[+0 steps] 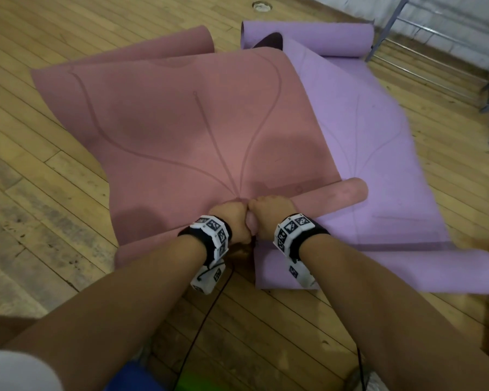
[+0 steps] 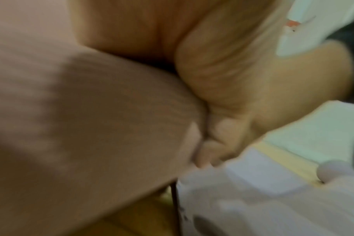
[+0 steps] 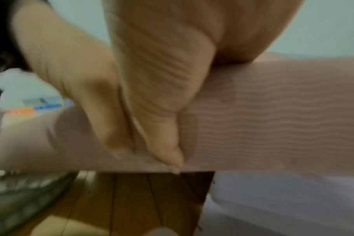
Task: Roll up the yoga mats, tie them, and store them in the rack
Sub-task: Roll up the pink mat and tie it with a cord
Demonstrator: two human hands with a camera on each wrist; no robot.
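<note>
At lower centre of the head view, the pink mat's (image 1: 181, 131) rolled near end (lapping the purple mat (image 1: 378, 153)) is gripped by left hand (image 1: 232, 218) and right hand (image 1: 271, 215), thumbs together, likely for even rolling.

Dusty-pink mat (image 1: 181, 122) with curved line pattern overlaps lilac mat (image 1: 378, 153).

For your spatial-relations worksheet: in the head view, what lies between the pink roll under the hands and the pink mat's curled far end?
Only the pink mat's own unrolled sheet, with curved line markings, shown in the head view.
</note>
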